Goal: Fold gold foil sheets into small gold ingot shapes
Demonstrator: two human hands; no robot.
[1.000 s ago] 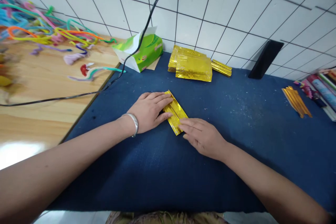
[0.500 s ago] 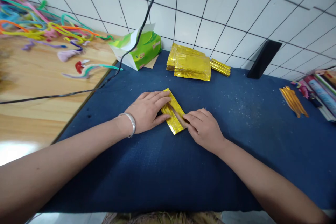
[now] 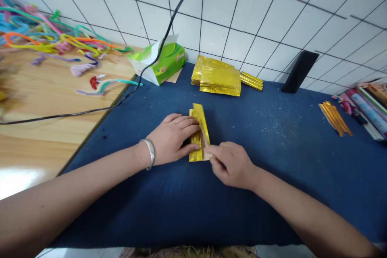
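Observation:
A sheet of gold foil paper [image 3: 196,153] lies folded lengthwise on the dark blue cloth, its pale brown inner side showing along the gap between the folded edges. My left hand [image 3: 178,135], with a silver bangle at the wrist, presses flat on the paper's left part, fingers stretched and thumb apart. At the near right corner, my right hand [image 3: 231,165] has its fingers curled, with thumb and index finger at the edge of the paper. The far end of the right fold stands slightly raised.
Behind are a stack of gold foil sheets [image 3: 220,80], folded gold strips [image 3: 251,81], a green tissue pack [image 3: 171,62] and a black phone-like slab [image 3: 299,71]. More gold strips [image 3: 335,117] and books [image 3: 367,107] are right. A black cable [image 3: 145,70] crosses left, near colourful pipe cleaners [image 3: 69,42].
The foil paper has turned from slanting to nearly upright in view. My right hand has moved nearer to me with its corner; my left hand stays on the paper, slightly lower.

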